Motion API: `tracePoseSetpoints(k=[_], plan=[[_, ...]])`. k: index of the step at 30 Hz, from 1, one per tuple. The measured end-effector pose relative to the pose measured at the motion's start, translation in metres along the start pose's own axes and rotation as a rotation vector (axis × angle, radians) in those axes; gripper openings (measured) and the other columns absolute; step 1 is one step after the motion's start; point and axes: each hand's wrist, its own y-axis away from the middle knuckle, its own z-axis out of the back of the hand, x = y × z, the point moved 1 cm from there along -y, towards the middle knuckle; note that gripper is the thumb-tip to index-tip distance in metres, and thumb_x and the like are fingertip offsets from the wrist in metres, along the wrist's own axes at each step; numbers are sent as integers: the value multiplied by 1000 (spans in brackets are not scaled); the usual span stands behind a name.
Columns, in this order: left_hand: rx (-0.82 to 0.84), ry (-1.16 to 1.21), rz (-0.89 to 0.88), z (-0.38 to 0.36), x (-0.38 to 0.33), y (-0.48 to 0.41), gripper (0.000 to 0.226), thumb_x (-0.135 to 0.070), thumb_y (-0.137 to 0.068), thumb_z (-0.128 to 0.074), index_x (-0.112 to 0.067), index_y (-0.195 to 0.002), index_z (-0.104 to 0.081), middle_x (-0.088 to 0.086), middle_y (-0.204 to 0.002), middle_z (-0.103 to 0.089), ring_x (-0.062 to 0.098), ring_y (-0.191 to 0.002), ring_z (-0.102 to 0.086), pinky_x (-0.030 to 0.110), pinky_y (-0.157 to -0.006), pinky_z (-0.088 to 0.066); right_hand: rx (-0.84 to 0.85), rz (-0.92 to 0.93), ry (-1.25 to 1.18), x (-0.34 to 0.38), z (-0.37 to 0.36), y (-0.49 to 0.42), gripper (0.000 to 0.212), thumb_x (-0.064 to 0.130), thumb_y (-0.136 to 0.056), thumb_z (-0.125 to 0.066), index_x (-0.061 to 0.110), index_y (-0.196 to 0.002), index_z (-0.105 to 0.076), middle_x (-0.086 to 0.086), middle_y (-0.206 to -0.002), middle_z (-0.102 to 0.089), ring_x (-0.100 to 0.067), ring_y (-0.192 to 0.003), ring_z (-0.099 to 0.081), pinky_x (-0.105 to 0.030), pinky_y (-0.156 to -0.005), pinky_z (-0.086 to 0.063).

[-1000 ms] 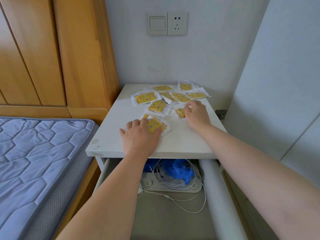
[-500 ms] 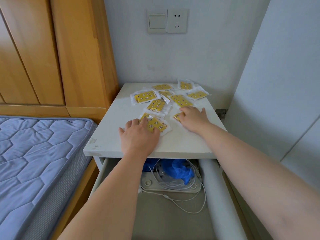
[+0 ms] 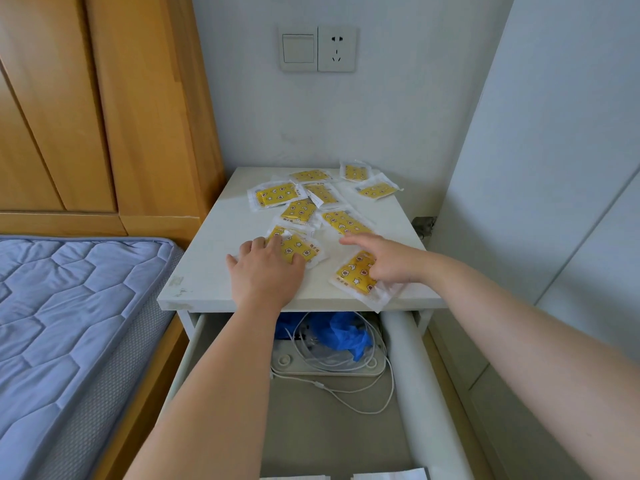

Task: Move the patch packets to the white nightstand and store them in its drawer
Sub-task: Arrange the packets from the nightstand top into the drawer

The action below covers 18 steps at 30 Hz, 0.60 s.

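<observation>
Several yellow patch packets in clear wrappers lie scattered on the white nightstand (image 3: pixel 211 271). My left hand (image 3: pixel 265 271) lies flat on the top, its fingers pressing on one packet (image 3: pixel 298 249). My right hand (image 3: pixel 388 261) pinches another packet (image 3: pixel 358 277) near the front edge, index finger extended, the packet's corner hanging over the edge. More packets (image 3: pixel 277 195) sit farther back. The drawer (image 3: pixel 426 393) below is pulled open.
Inside the drawer lie a blue plastic bag (image 3: pixel 341 332), white cables (image 3: pixel 346 393) and a white flat device (image 3: pixel 287 363). White paper shows at the bottom edge. A blue mattress (image 3: pixel 69 323) and wooden headboard stand left; a white wall panel stands right.
My right hand has drawn one packet from the middle of the top toward the front edge. My left hand has stayed on its packet.
</observation>
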Motion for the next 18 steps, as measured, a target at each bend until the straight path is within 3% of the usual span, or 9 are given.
tracePoseSetpoints(k=[2, 4, 9, 12, 14, 16, 18], plan=[[-1, -5, -3, 1, -1, 1, 56, -50, -93, -32, -28, -144, -36, 2, -145, -42, 25, -136, -31, 52, -114, -18, 139, 19, 128, 4, 6, 3, 81, -6, -83, -49, 27, -151, -21, 9, -160, -8, -11, -147, -7, -24, -114, -16], [-2, -6, -2, 1, 0, 1, 55, -49, -93, -33, -27, -144, -37, 3, -144, -43, 25, -136, -32, 52, -114, -17, 204, 33, 232, 6, 11, 4, 82, -1, -82, -54, 29, -151, -22, 12, -159, -8, -9, -146, -7, -28, -115, -14], [4, -14, -3, 2, -1, 0, 55, -49, -94, -32, -27, -145, -35, 2, -146, -41, 25, -137, -31, 51, -115, -17, 160, 84, 276, 9, 17, 2, 72, 10, -78, -73, 26, -141, -42, 10, -145, -39, -9, -135, -34, -30, -111, -30], [7, -14, -1, 2, -1, 0, 55, -49, -94, -32, -27, -144, -35, 2, -146, -41, 25, -137, -31, 51, -115, -17, 118, 84, 320, 14, 16, 0, 70, 10, -74, -77, 23, -135, -46, 8, -131, -46, -8, -125, -42, -30, -104, -38], [4, -17, -5, 1, -1, 1, 55, -49, -94, -32, -27, -144, -35, 2, -145, -42, 25, -136, -31, 51, -114, -17, 111, 69, 404, 19, 15, 0, 62, 16, -72, -79, 22, -127, -51, 6, -121, -48, -12, -114, -46, -31, -95, -42], [2, -17, -6, 1, -2, 1, 55, -50, -94, -32, -27, -144, -35, 2, -145, -42, 25, -136, -32, 51, -114, -18, 97, 52, 472, 21, 15, -2, 40, 22, -71, -81, 17, -104, -58, 1, -100, -53, -17, -92, -52, -29, -74, -45], [1, -15, -6, 1, -1, 1, 55, -49, -94, -32, -27, -144, -36, 2, -145, -42, 26, -136, -32, 51, -114, -18, 80, 53, 453, 25, 18, 1, 27, 27, -73, -80, 15, -79, -56, -1, -78, -51, -16, -69, -49, -27, -57, -37]])
